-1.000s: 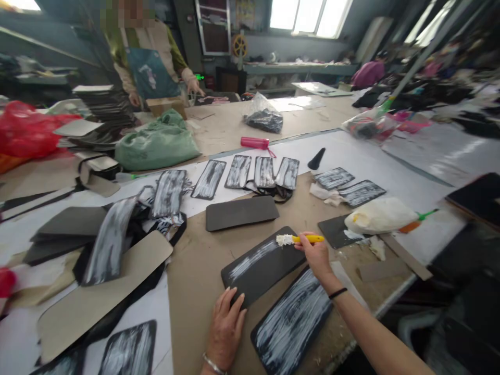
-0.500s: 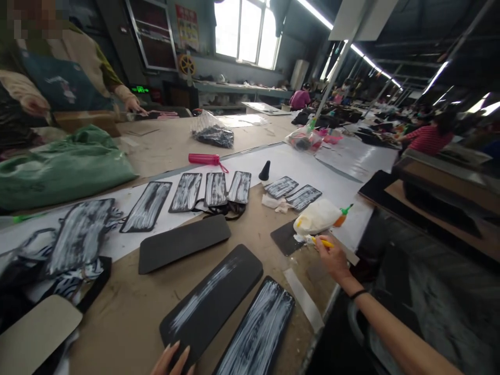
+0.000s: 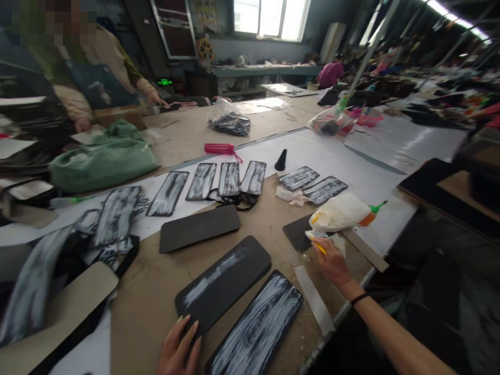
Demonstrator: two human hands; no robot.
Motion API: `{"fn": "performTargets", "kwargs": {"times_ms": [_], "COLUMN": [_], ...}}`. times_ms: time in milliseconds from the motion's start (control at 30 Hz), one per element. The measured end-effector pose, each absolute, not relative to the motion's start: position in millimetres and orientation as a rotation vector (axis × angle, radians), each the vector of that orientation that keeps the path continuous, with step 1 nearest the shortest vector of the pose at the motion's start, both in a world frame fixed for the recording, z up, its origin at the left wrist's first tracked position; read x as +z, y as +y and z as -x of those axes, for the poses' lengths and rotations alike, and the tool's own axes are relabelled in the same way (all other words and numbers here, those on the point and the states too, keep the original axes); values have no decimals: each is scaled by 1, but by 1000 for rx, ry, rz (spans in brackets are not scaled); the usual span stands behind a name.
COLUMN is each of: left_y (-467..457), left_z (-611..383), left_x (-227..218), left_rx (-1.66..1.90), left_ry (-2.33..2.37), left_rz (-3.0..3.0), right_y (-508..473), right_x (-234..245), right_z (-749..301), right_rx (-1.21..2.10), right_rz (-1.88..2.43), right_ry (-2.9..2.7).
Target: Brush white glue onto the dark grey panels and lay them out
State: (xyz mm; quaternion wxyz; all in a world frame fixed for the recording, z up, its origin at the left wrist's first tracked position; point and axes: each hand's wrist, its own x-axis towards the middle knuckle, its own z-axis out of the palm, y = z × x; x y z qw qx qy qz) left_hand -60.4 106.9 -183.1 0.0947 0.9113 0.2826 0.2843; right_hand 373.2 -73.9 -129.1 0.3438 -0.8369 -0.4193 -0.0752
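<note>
My right hand is closed round the yellow handle of a brush. The brush tip is at the white-smeared mouth of a pale bag-like glue container, over a small dark panel. My left hand has its fingers stretched out, their tips at the near end of a black rounded panel with one white glue streak. To the right of that panel lies another panel coated in white strokes. Beyond them rests a bare black panel.
Several white-streaked pieces lie across the table, with a pink bottle and a black cone behind them. A green bag sits at left, near a person in an apron. An orange bottle with green tip lies at right.
The view has turned left, so more of the left side shows. More of my left hand is in view, at the panel's end. My right hand keeps the brush near the glue container.
</note>
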Motion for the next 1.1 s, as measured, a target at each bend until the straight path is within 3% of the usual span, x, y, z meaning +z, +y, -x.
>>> {"fn": "performTargets", "kwargs": {"times_ms": [133,333,467,800,1100], "left_y": [99,98,98,100,101], "left_z": [53,53,55,55,56], "left_x": [-165,-165,-167,-168,-168], "left_rx": [838,771,758,765,864], "left_ry": [922,971,972,948,931], "left_rz": [-2668,-2598,-2551,-2526,-2513], "right_y": [-73,-24,29,94,97], "right_x": [-102,-73,-76,-90,-107], "right_z": [-353,-266,-199,-122,-138], "right_rx": [-177,596,844,1016,910], "right_rz": [2132,1709,1506,1433,1568], "right_ry": [-947,-499,-420,-367,-418]}}
